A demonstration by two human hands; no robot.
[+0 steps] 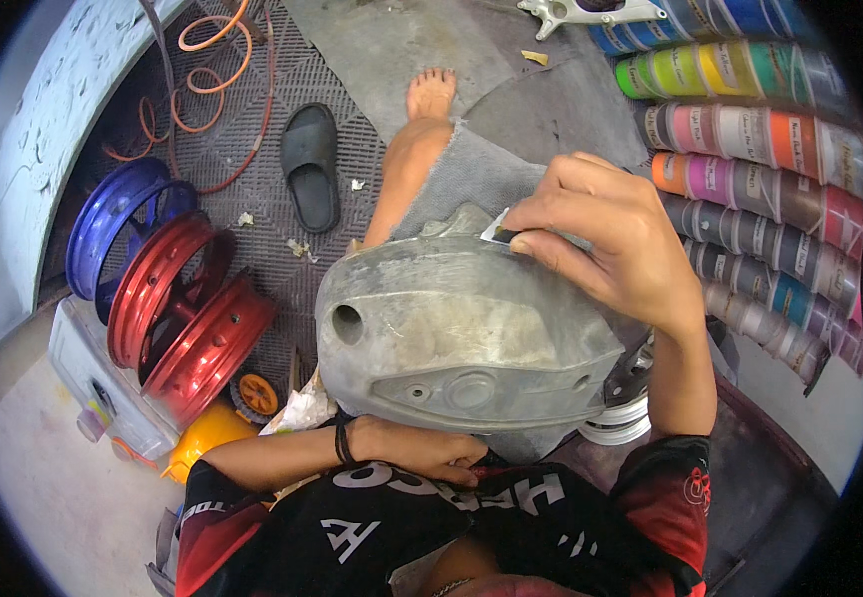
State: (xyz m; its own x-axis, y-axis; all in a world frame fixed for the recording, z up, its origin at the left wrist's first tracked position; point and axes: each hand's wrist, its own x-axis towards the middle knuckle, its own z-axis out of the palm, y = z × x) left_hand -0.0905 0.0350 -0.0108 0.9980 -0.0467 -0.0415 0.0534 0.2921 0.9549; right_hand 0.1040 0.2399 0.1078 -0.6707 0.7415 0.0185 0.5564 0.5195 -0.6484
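A grey cast-metal cover (471,328), dull and scuffed, with a round hole near its left end, rests across my lap. Over its far right edge, my right hand (600,229) pinches a small piece of sandpaper (497,231), white on one side and dark on the other. Thumb and fingers press together on it, and it touches the metal. My left hand (431,453) lies in front of my body against the near edge of the cover. Its fingers are curled in, and anything inside them is hidden. Grey cloth (476,179) drapes under the cover.
To the left stand blue (118,234), red wheel rims (143,298) and a yellow-orange round object (217,433). A black slipper (310,169) and a coiled orange hose (207,85) lie on the mat. Rows of colour-banded cylinders (750,129) line the right side.
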